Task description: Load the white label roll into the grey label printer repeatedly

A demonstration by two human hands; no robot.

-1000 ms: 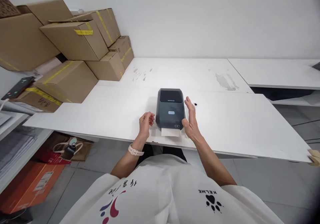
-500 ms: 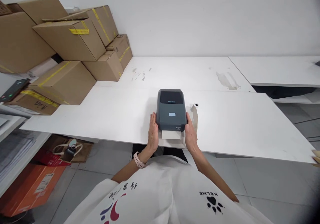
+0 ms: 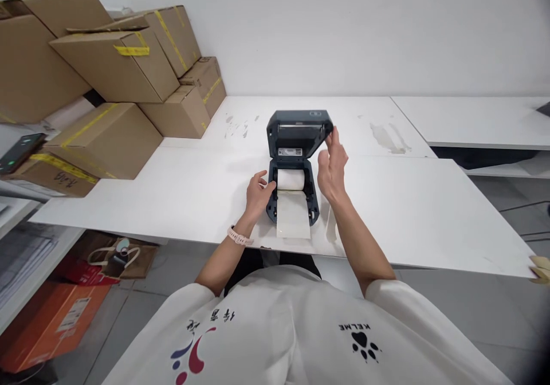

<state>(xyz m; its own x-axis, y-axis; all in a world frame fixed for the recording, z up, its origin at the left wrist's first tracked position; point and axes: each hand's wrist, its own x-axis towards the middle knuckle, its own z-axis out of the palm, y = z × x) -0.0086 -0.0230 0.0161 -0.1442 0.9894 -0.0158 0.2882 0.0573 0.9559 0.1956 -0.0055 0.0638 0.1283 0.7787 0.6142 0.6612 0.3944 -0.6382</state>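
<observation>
A dark grey label printer [image 3: 315, 201] stands on the white table with its lid [image 3: 299, 122] swung up and back. Inside lies a roll of white label paper [image 3: 290, 179], and its loose strip [image 3: 293, 216] runs out over the front of the printer. My right hand [image 3: 333, 167] holds the raised lid by its right edge, fingertips at the corner. At the printer's left side is my left hand [image 3: 258, 195], thumb touching the rim of the base and the other fingers apart, gripping nothing. A curled strip of backing paper [image 3: 331, 224] lies to the right, partly behind my right forearm.
Taped cardboard boxes [image 3: 112, 67] are stacked at the left end of the table [image 3: 408, 213], a phone [image 3: 21, 151] on one of them. A white wall stands behind. Below on the left are a shelf, an orange box [image 3: 55, 322] and a paper bag [image 3: 144, 259].
The printer's lid has gone from closed to raised, showing the paper roll. My right hand has moved up with the lid; my left has loosened and shifted slightly forward along the side.
</observation>
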